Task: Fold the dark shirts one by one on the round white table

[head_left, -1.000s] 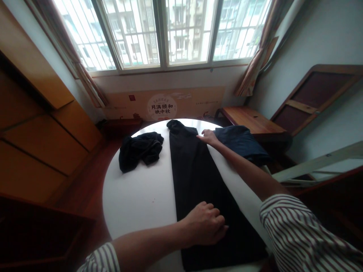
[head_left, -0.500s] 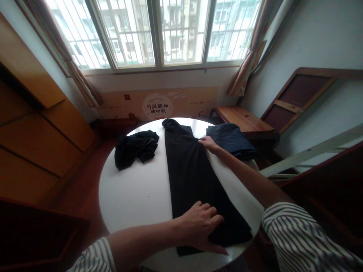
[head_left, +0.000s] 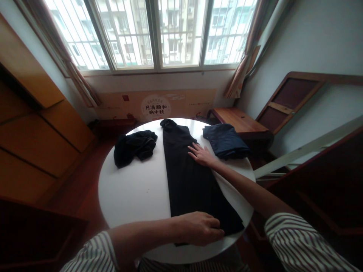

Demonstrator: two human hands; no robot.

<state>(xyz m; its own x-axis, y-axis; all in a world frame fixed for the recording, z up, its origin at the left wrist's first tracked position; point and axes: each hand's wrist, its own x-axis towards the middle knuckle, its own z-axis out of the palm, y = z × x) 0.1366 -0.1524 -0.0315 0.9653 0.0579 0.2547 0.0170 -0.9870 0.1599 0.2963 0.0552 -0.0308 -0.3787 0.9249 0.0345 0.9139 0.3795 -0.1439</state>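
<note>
Black trousers, folded lengthwise, lie over the white round table, with the narrower end far off and the wide leg ends close to me. My left hand is closed at the near end of the trousers, its fingers curled down on the cloth; the fingertips are partly hidden. Farther up, my right hand rests flat on the right side of the trousers with its fingers spread. Just beyond it to the right is a folded dark blue garment.
A crumpled black garment lies on the table's far left. Behind the table at right stands a wooden bench or low table. Wooden cabinets line the left side, and a barred window spans the far wall.
My right hand has let go of the trousers' right edge and now lies flat on the cloth. My left hand has gone from spread to curled at the near end.
</note>
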